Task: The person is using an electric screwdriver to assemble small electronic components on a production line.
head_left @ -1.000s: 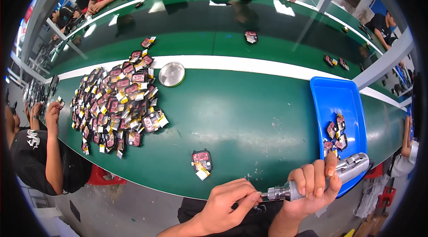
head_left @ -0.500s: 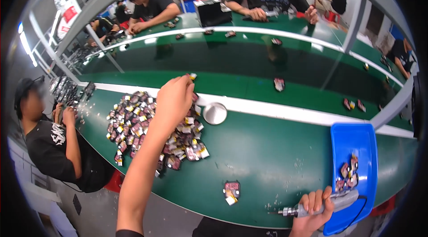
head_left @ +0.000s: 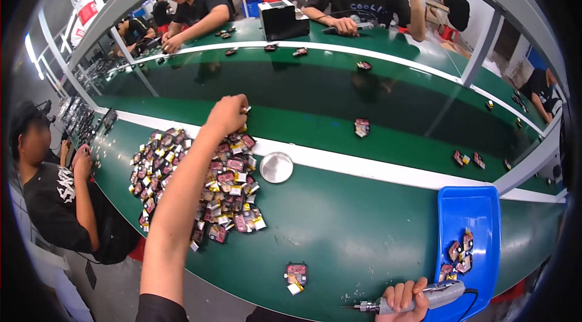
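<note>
My left hand (head_left: pixel 228 115) reaches over the far side of a heap of small electronic modules (head_left: pixel 233 179), above the white rail beside the conveyor. Its fingers pinch a small electronic module (head_left: pixel 245 109), mostly hidden, with a yellow-and-white end showing. At the near edge of the green table, my right hand (head_left: pixel 402 301) is wrapped round a grey electric screwdriver (head_left: pixel 445 293), its bit pointing left. One loose module (head_left: pixel 296 275), reddish with a white-and-yellow tab, lies left of the bit. A round metal dish (head_left: pixel 276 167) sits beside the heap.
A blue tray (head_left: pixel 445 219) holding several modules stands at right, behind the screwdriver. Past the white rail (head_left: pixel 339 159) runs a dark green conveyor (head_left: pixel 285 89) with scattered modules. Grey frame posts (head_left: pixel 533 155) rise at the sides. A co-worker (head_left: pixel 60 201) sits at left; others sit across.
My left hand has moved farther out, toward the conveyor, with the module at its fingertips. My right hand still holds the screwdriver. Across the belt, a person has raised one hand. The view has shifted slightly.
</note>
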`<state>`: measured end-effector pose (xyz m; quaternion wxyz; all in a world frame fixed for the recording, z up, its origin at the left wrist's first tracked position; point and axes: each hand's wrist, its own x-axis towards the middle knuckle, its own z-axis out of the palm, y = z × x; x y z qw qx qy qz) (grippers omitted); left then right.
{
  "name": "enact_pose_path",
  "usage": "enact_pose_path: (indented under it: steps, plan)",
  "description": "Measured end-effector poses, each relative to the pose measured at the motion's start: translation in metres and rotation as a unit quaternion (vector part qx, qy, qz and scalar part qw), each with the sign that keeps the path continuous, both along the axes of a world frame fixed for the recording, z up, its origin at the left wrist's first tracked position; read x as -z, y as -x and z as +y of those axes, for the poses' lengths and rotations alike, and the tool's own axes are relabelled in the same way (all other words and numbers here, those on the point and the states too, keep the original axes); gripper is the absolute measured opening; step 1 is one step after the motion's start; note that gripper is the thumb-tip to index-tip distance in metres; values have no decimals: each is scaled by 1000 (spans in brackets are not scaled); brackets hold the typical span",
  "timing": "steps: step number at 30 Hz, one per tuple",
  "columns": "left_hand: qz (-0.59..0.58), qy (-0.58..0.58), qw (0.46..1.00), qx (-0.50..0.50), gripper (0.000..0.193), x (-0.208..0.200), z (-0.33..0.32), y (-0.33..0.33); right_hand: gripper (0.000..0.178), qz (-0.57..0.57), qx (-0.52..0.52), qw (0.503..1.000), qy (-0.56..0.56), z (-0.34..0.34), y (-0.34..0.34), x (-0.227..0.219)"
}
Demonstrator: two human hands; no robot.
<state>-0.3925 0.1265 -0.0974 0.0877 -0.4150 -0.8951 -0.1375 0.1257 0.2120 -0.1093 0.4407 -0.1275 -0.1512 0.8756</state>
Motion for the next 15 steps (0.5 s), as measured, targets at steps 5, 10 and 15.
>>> enact_pose_path:
  steps: [5,10,15]
  plan:
    - [24,-66,991,115,32,-60,18,-99,6,-8,24,1000,-5,-3,0,5]
    - [1,-30,942,335,37,-59,-8,-267,7,-4,49,999,-4,4,-8,18]
    - [40,36,899,435,37,-19,-61,-350,7,-16,25,1000,-5,-6,-11,13]
